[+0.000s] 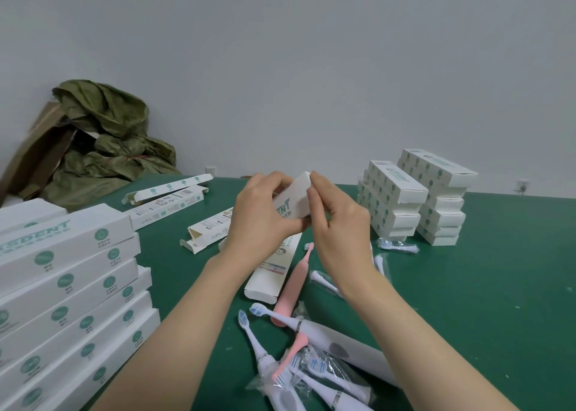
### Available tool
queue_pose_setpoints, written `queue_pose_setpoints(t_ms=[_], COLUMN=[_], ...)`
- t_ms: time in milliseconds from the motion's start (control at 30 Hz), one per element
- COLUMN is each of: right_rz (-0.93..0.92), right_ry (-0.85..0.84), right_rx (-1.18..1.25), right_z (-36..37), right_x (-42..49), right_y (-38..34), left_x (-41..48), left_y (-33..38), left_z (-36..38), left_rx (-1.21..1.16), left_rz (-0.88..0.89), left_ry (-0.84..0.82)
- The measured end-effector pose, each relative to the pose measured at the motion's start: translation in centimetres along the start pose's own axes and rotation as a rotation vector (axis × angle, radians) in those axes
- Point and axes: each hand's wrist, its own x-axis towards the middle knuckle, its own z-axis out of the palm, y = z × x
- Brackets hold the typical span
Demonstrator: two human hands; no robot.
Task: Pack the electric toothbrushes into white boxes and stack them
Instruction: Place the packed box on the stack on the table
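Toothbrushes [299, 367] are lying in a loose heap at the bottom centre of the frame, white and pink ones crossing each other, with spare heads [318, 367] in clear wrappers among them. One pink brush [296, 283] is lying by itself just above the heap, right beside an open box [271, 279] on the green bench [483, 286].

Above that, in the middle of the frame, both hands are working on a white box [293, 198] held up off the bench. The left hand [261, 217] is gripping it from the side and underneath, fingers [271, 178] curling round its body. The right hand [339, 223] is pinching at the upper end, its fingers [319, 181] bending over the end corner. To me it looks like the end flap is being tucked shut, though I cannot tell whether a brush is inside.

So the step in hand seems to be closing one box. Next the flap is going to need pressing fully home, then the box carrying to the tall pile [71, 270] at the left edge or the two stacks [392, 198] at the upper right. It will want laying flat and square so nothing is leaning. More open boxes [168, 198] are waiting at the upper left of the bench.
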Motion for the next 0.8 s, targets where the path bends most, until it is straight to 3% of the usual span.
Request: queue_pose_setpoints(t_ms=[167,333,433,567,700,800], right_rz=[-0.05,-0.186,-0.216,-0.105,0.226,0.366], right_ry=[-0.218,-0.491,-0.409,-0.15,0.117,0.182], right_rx=[-0.126,-0.335,-0.497,-0.477,-0.389,-0.517], right_z=[0.1,-1.6,-2.4,-4.6,-7.1,-7.9], right_x=[-0.1,0.5,1.1,3.8,8.4,10.2], right_y=[-0.2,-0.1,0.1,1.4,4.7,7.5], left_x=[0.0,1.0,0.7,0.3,-0.2,-0.9], left_y=[0.2,0.3,0.9,0.7,-1.9,-3.8], left_z=[-0.6,-3.5,-2.9,-1.0,-0.3,0.1], left_rx=[0.099,0.269,0.328,0.345,0.318,0.401], left_rz=[0.015,0.166,0.242,0.204,-0.006,-0.109], left_ry=[0.001,-0.212,-0.226,-0.118,-0.354,-0.504])
